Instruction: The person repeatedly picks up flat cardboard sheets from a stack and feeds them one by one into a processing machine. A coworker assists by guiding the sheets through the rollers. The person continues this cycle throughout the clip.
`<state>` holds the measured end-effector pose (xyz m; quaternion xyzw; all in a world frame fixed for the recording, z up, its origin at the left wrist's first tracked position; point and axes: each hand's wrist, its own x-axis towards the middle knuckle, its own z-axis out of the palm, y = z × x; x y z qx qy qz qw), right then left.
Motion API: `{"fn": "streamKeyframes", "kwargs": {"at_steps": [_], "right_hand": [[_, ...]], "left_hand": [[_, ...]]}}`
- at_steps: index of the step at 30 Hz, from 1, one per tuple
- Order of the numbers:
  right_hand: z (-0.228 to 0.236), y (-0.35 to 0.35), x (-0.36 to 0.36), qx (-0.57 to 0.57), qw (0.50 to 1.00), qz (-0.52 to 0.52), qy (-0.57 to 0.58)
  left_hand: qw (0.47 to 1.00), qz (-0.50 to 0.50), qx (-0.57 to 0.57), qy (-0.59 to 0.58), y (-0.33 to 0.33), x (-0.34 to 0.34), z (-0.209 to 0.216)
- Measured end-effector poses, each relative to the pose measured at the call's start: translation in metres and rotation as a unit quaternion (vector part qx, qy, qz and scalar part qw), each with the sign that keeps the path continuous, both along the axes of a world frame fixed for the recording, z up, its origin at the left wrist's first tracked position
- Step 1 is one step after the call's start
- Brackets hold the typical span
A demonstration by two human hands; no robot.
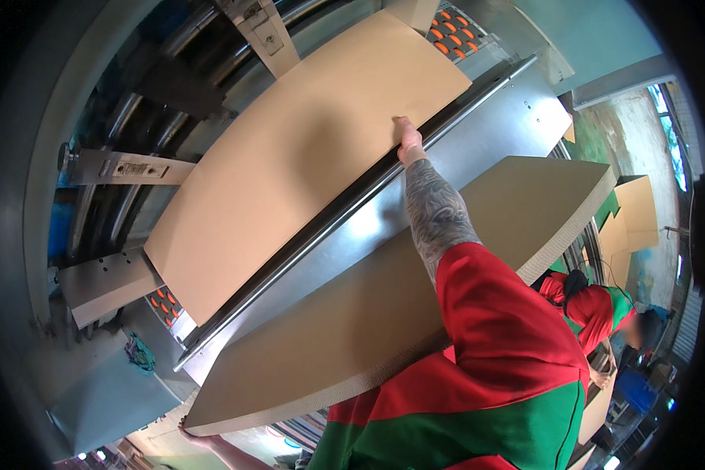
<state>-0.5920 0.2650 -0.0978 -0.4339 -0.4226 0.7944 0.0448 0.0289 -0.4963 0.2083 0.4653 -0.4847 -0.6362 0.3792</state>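
Observation:
A tan cardboard sheet (305, 157) lies on the machine bed, its near edge beside a long metal bar. At that edge is my right hand (409, 139), closed on the sheet's border with the thumb side over its top face; the other fingers are mostly hidden. Below my tattooed forearm, a thick stack of cardboard sheets (313, 345) rests across my front, its corrugated edges showing. My left hand (200, 439) grips the stack's lower left corner, its fingers largely out of sight under the board.
The metal bar (360, 196) runs diagonally along a shiny steel plate (493, 133). Metal brackets (153, 168) and dark rollers stand beyond the sheet. Orange roller wheels (454, 35) flank it. At right, a co-worker in red and green (595, 309) works near more cardboard (638, 211).

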Motion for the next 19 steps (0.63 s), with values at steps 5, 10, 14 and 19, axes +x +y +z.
{"fn": "streamKeyframes", "kwargs": {"at_steps": [5,10,14,19], "right_hand": [[-0.033,0.015,-0.009,0.011,1.0,0.0,0.008],[-0.003,0.011,-0.019,0.09,0.925,0.273,-0.249],[0.096,-0.017,-0.045,0.385,0.685,0.609,-0.111],[0.249,-0.077,-0.082,0.557,0.521,0.643,-0.06]], "left_hand": [[0.995,0.082,0.028,-0.039,0.001,-0.002,0.0],[0.997,0.076,0.028,-0.021,-0.017,0.015,-0.012],[0.998,0.018,0.015,0.066,-0.028,0.018,-0.021],[0.997,0.045,-0.017,0.063,-0.031,0.008,-0.026]]}}
